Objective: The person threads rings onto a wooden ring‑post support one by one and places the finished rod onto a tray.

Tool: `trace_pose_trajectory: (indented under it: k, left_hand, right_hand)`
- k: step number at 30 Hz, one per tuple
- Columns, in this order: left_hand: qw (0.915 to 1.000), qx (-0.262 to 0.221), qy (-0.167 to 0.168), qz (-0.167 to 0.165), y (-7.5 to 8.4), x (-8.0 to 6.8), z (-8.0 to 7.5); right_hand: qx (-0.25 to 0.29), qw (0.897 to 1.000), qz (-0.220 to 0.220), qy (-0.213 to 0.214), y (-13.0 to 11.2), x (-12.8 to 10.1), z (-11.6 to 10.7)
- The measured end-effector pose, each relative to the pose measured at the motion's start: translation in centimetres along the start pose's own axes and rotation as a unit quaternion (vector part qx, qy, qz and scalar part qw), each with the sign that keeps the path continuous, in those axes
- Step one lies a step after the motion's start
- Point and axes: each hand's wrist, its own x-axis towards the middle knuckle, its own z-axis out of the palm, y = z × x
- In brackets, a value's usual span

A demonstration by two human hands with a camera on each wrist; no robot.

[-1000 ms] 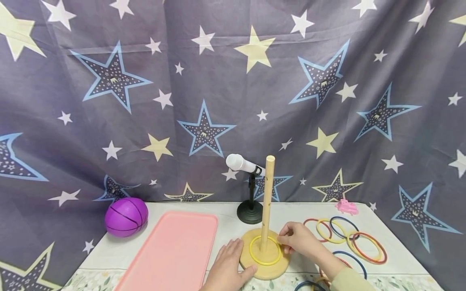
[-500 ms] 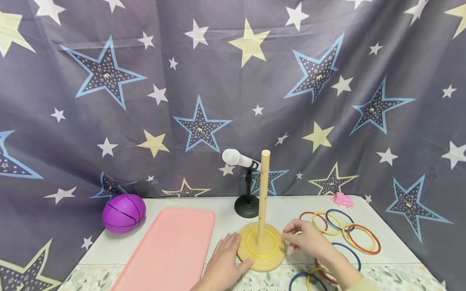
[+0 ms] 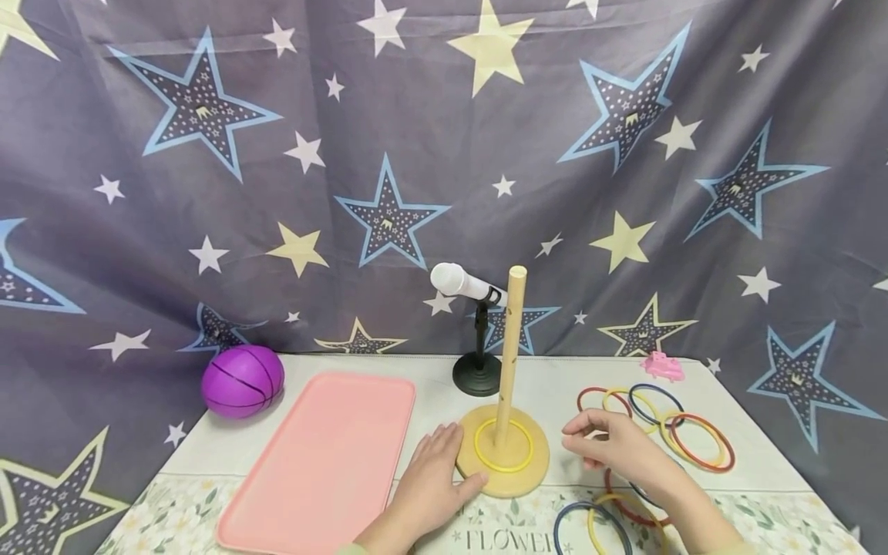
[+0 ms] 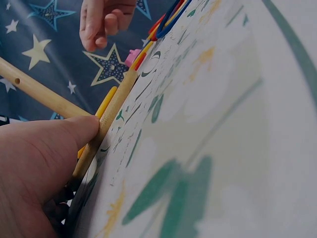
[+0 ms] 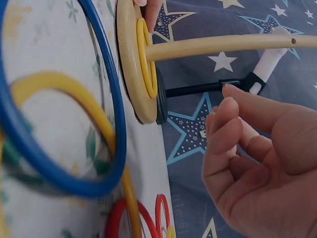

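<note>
The left hand (image 3: 432, 479) lay flat on the counter (image 3: 555, 385) with its fingers straight, thumb and fingertips pressed against the left edge of the round wooden base (image 3: 502, 461) — a pale disc near the counter's front centre, with a tall dowel (image 3: 511, 351) standing upright from its middle. 1 yellow ring (image 3: 504, 445) lay flat on the base around the dowel. The right hand (image 3: 620, 449) hovered just right of the base, fingers loosely curled and holding nothing, above a scatter of loose coloured rings (image 3: 666, 428).
</note>
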Motion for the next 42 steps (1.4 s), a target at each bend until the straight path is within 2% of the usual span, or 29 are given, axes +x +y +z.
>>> trace_pose_trajectory:
  k: [7,12,18,29,33,39,42]
  left_hand:
    - [0.9998,0.006,0.015,0.013,0.2,0.0,0.0]
    - [0.9999,0.006,0.008,0.009,0.2,0.0,-0.1]
    - [1.0000,0.004,-0.001,0.001,0.5,0.2,-0.2]
    - [0.9998,-0.001,0.013,0.016,0.3,0.2,0.0]
    - [0.9998,-0.002,0.012,0.016,0.2,0.3,0.1]
    - [0.9996,-0.009,0.018,0.022,-0.2,0.2,0.3]
    - [0.9997,-0.006,0.017,0.019,-0.3,0.2,0.3]
  right_hand:
    - [0.010,0.999,-0.013,-0.045,1.2,-1.2,-1.2]
    - [0.000,0.998,-0.023,-0.066,1.9,-1.9,-1.5]
    - [0.011,0.996,-0.011,-0.090,3.1,-2.8,-2.0]
    - [0.021,0.990,-0.023,-0.138,4.4,-3.2,-2.0]
    - [0.003,0.989,-0.034,-0.142,4.4,-3.2,-1.8]
    - [-0.050,0.984,-0.098,-0.140,4.7,-3.0,-1.4]
    - [-0.077,0.982,-0.112,-0.130,4.7,-2.9,-1.3]
